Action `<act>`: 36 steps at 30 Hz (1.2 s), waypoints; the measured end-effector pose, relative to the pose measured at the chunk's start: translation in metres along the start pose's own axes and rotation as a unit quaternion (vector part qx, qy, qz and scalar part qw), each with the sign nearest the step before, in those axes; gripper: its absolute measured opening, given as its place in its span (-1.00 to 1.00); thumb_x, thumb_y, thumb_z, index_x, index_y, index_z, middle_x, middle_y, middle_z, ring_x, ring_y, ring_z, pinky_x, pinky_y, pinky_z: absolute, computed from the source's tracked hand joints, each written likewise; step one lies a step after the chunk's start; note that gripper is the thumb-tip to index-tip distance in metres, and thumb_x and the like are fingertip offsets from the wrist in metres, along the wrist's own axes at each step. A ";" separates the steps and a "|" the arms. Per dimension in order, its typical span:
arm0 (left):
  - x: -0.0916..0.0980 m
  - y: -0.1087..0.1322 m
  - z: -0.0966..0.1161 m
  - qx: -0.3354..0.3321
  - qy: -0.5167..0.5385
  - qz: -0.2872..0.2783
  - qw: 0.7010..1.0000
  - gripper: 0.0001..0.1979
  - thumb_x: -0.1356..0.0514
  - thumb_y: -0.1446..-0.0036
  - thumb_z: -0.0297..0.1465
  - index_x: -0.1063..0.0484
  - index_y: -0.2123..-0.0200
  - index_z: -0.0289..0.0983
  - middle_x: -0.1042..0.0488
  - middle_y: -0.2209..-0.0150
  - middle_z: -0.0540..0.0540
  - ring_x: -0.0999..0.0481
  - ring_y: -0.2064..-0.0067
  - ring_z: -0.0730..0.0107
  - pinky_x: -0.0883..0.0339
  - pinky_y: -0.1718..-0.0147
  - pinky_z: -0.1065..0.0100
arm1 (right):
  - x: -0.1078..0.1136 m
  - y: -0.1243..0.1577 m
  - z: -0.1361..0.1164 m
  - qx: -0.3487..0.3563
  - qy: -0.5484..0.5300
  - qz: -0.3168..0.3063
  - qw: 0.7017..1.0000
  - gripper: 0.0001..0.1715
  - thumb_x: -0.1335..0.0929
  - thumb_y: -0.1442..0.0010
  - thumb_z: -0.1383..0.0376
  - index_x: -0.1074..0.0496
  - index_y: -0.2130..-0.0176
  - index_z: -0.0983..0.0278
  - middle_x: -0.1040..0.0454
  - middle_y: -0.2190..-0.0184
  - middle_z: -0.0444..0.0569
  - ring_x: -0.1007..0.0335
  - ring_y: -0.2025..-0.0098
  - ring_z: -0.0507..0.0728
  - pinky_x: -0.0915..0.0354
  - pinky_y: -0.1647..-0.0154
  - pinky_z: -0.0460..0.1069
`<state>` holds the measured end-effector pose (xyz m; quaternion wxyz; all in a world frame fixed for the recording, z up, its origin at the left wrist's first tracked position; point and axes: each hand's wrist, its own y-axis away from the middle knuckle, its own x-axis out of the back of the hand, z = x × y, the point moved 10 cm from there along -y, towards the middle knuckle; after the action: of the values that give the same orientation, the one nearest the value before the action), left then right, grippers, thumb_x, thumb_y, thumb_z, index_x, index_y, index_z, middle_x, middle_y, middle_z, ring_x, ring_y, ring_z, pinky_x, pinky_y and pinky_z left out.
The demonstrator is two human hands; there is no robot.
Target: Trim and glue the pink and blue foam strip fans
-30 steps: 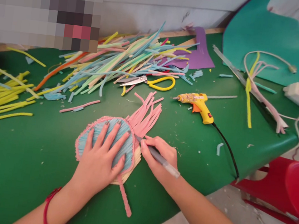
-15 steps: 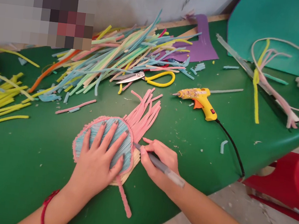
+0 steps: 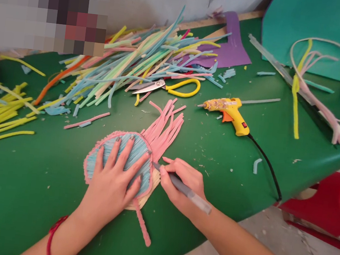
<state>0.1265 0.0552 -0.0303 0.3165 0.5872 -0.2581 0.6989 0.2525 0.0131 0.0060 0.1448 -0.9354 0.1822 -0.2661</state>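
The blue panel (image 3: 139,145) with its pink braided rim lies flat on the green tabletop (image 3: 35,206), near the edge closest to the person; a pink stick (image 3: 143,224) juts from its lower side toward that edge. Beneath its right side a layer of cream strips (image 3: 154,184) peeps out; a bundle of pink strips (image 3: 165,133) emerges from the upper right of the rim, its loose ends fanning away from the person.

The left hand (image 3: 111,182) lies palm down over the panel, fingers spread and pressing on the blue surface; a red bracelet (image 3: 52,233) circles that wrist. The right hand (image 3: 185,180) pinches a grey pen (image 3: 181,187) between thumb and fingers, its tip at the right-hand rim, where the pink strips come out; whether the tip touches the rim or the strips, I cannot tell.

Beyond the hands, scissors (image 3: 161,84) with yellow handles lie at the front of a heap of coloured strips (image 3: 134,64); a purple sheet (image 3: 235,55) lies behind its right end; a yellow glue gun (image 3: 234,112) rests on its side to the right, its black cord (image 3: 265,158) running to the table's edge; yellow strips (image 3: 2,112) lie at far left.
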 end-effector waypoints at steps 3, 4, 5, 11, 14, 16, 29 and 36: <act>0.000 0.000 0.001 0.000 -0.001 -0.003 1.000 -0.52 -0.05 -0.21 -0.30 -0.25 -0.21 -0.04 -0.07 -0.33 -0.22 0.00 -0.32 -0.25 0.09 -0.15 -0.30 | 0.000 0.001 0.003 -0.003 0.020 0.005 1.000 -0.85 -0.29 -0.19 0.43 -0.34 0.41 0.23 -0.40 0.54 -0.14 -0.42 0.45 0.03 -0.42 0.34 -0.06; 0.001 0.000 0.001 0.001 -0.001 -0.003 1.000 -0.52 -0.05 -0.21 -0.30 -0.25 -0.21 -0.04 -0.08 -0.32 -0.22 0.00 -0.32 -0.25 0.09 -0.15 -0.30 | 0.000 0.001 0.003 -0.003 0.022 0.004 1.000 -0.86 -0.30 -0.19 0.43 -0.35 0.40 0.23 -0.41 0.54 -0.13 -0.43 0.43 0.04 -0.41 0.36 -0.06; 0.001 0.000 0.000 0.003 0.000 -0.003 1.000 -0.52 -0.05 -0.21 -0.29 -0.26 -0.21 -0.05 -0.09 -0.32 -0.23 -0.01 -0.32 -0.25 0.09 -0.16 -0.30 | -0.001 0.001 0.004 -0.003 0.024 0.001 1.000 -0.86 -0.30 -0.19 0.43 -0.35 0.39 0.24 -0.41 0.54 -0.13 -0.44 0.42 0.05 -0.40 0.37 -0.07; 0.000 0.001 0.001 -0.004 -0.004 0.002 1.000 -0.49 -0.07 -0.19 -0.32 -0.23 -0.23 -0.04 -0.07 -0.33 -0.22 -0.01 -0.32 -0.25 0.10 -0.16 -0.30 | 0.003 0.000 0.008 -0.035 0.011 0.013 0.999 -0.87 -0.29 -0.20 0.39 -0.37 0.39 0.23 -0.40 0.55 -0.16 -0.36 0.50 0.00 -0.34 0.44 -0.10; 0.000 0.001 0.001 -0.003 -0.007 0.005 1.000 -0.47 -0.07 -0.18 -0.32 -0.21 -0.24 -0.06 -0.09 -0.32 -0.23 -0.01 -0.32 -0.24 0.10 -0.16 -0.29 | 0.001 0.000 0.014 -0.067 0.005 0.002 0.998 -0.90 -0.30 -0.20 0.36 -0.37 0.38 0.23 -0.42 0.53 -0.17 -0.35 0.50 -0.01 -0.32 0.45 -0.11; 0.000 0.001 0.001 -0.005 -0.009 0.008 1.000 -0.45 -0.06 -0.18 -0.31 -0.18 -0.26 -0.09 -0.10 -0.31 -0.25 -0.01 -0.32 -0.24 0.10 -0.16 -0.29 | -0.001 -0.001 0.016 -0.074 -0.001 -0.007 0.997 -0.90 -0.30 -0.21 0.36 -0.38 0.36 0.23 -0.44 0.50 -0.16 -0.37 0.47 0.00 -0.33 0.43 -0.11; 0.002 0.000 0.000 0.003 0.002 0.008 1.000 -0.49 -0.03 -0.20 -0.30 -0.21 -0.24 -0.11 -0.10 -0.31 -0.25 -0.02 -0.32 -0.22 0.14 -0.18 -0.28 | -0.008 0.001 -0.005 0.023 0.014 -0.025 0.999 -0.66 -0.24 -0.21 0.43 -0.18 0.57 0.21 -0.20 0.67 -0.20 -0.21 0.59 -0.01 -0.35 0.43 -0.07; 0.000 0.001 0.001 -0.001 -0.004 0.004 1.000 -0.48 -0.02 -0.20 -0.31 -0.21 -0.24 -0.13 -0.09 -0.32 -0.27 -0.03 -0.31 -0.25 0.10 -0.15 -0.29 | -0.005 0.002 -0.009 0.032 0.002 -0.016 0.999 -0.65 -0.23 -0.20 0.47 -0.14 0.57 0.20 -0.15 0.68 -0.21 -0.15 0.63 -0.02 -0.32 0.50 -0.09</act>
<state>0.1263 0.0542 -0.0303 0.3137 0.5886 -0.2623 0.6974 0.2427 0.0118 0.0105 0.1701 -0.9326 0.1587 -0.2759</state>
